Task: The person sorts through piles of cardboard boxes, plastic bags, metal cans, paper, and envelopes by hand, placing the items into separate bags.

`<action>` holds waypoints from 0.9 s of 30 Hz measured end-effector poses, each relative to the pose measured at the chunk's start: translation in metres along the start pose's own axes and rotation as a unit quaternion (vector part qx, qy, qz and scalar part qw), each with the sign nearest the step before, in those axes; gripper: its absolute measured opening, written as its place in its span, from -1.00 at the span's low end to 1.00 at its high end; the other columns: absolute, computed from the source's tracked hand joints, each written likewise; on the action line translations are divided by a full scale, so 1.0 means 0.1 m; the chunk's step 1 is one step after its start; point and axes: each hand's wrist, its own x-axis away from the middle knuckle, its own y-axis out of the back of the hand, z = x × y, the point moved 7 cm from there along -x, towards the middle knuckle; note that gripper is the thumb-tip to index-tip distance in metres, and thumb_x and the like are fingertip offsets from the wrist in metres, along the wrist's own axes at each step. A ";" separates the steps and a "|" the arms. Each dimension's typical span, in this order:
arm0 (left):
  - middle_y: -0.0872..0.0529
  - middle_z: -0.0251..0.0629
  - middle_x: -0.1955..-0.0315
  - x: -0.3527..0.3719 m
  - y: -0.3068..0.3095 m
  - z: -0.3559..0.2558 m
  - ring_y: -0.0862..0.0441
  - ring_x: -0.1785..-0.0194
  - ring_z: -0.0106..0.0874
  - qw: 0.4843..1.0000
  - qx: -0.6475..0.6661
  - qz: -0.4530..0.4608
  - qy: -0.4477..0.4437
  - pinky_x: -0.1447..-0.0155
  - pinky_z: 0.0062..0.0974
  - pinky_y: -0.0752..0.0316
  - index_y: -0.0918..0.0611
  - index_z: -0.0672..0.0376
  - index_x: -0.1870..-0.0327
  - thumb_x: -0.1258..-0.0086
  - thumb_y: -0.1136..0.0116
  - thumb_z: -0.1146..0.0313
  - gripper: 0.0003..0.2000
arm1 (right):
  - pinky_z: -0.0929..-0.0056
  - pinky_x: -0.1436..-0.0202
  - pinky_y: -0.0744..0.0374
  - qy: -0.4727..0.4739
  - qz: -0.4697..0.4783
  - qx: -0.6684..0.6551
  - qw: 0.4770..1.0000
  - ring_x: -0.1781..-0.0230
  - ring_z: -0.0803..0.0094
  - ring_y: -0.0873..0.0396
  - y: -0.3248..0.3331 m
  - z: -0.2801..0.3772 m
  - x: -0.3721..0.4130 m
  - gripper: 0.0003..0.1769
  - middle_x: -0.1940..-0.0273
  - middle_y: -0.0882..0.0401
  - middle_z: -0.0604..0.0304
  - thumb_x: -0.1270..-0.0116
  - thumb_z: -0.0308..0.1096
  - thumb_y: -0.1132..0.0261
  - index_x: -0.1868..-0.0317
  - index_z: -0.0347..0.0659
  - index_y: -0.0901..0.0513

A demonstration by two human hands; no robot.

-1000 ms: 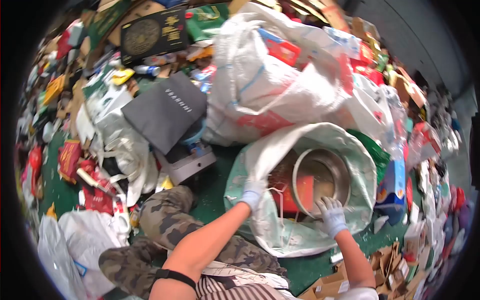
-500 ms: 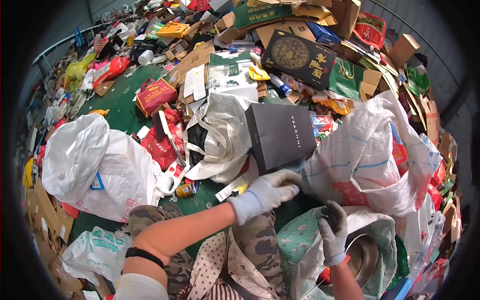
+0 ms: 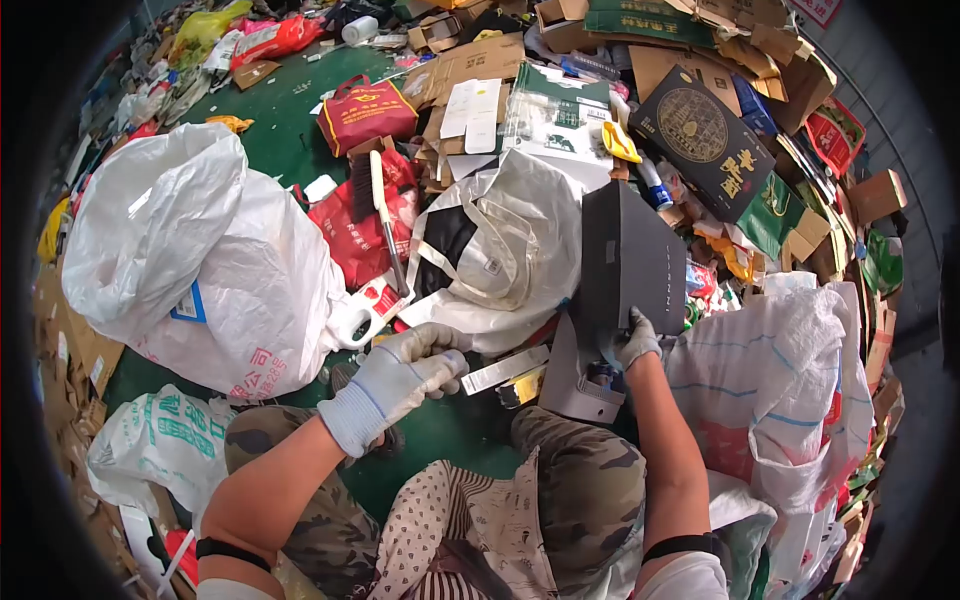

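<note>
My right hand (image 3: 637, 342), in a grey-white glove, grips the lower edge of a black box (image 3: 650, 265) with pale lettering. The box stands tilted, and a pale grey box-like piece (image 3: 577, 385) shows beneath it. To the left, my gloved left hand (image 3: 400, 380) hovers over the green surface with fingers loosely bent and nothing visible in them. Near its fingertips lies a small white carton (image 3: 507, 369) beside a yellow-and-black packet (image 3: 522, 387). Just beyond that hand are a white plastic handle piece (image 3: 352, 320) and a long-handled brush (image 3: 378, 200).
A stuffed white sack (image 3: 215, 270) stands at left, and a white woven sack (image 3: 770, 370) at right. Ahead lie a cream tote bag (image 3: 515, 250), a red bag (image 3: 368, 118) and a black-gold box (image 3: 705, 140). Cardboard and mixed waste surround the green surface (image 3: 265, 110).
My right hand has moved up from the patterned bag to the black box, which is now tilted. My left hand has moved left, away from the box. The view has shifted.
</note>
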 end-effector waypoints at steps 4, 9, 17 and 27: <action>-0.61 -0.27 0.28 -0.01 0.15 -0.04 -0.58 0.31 -0.59 1.000 0.013 -0.008 -0.024 0.19 -0.65 -0.49 -0.49 0.25 -0.02 -0.35 -0.02 0.35 -0.73 | 0.68 0.75 -0.36 0.028 0.132 -0.087 0.987 0.70 0.58 -0.39 -0.48 0.67 0.44 -0.86 0.62 -0.46 0.38 -0.24 -0.27 -0.25 0.43 -0.04 -0.48; -0.61 -0.27 0.29 -0.09 0.51 0.00 -0.57 0.40 -0.59 0.991 0.053 -0.099 -0.068 0.29 -0.66 -0.51 -0.48 0.27 -0.01 -0.35 -0.02 0.37 -0.74 | 0.57 0.62 -0.46 0.145 0.141 0.031 0.979 0.57 0.51 -0.49 -0.67 0.54 1.26 -0.87 0.40 -0.55 0.27 -0.26 -0.31 -0.24 0.28 -0.14 -0.48; -0.55 -0.25 0.20 0.04 0.94 0.17 -0.53 0.25 -0.58 0.938 0.010 -0.282 -0.202 0.19 -0.66 -0.45 -0.38 0.31 -0.13 -0.29 -0.14 0.30 -0.56 | 0.33 0.17 -0.48 0.631 0.095 0.448 0.627 0.28 0.17 -0.50 0.22 -1.83 2.02 -0.74 0.32 -0.47 0.03 -0.06 -0.50 -0.33 0.23 -0.24 -0.49; -0.17 -0.20 -0.31 0.12 1.28 0.80 -0.12 -0.34 -0.20 0.943 0.210 -0.255 -0.042 -0.17 0.14 -0.15 -0.11 -0.05 -0.38 -0.13 -0.06 -0.28 -0.16 | 0.21 0.06 -0.53 0.226 0.186 0.840 0.457 0.12 0.13 -0.59 1.19 -3.35 1.80 -0.57 0.14 -0.60 0.01 -0.18 0.02 -0.13 0.09 -0.10 -0.57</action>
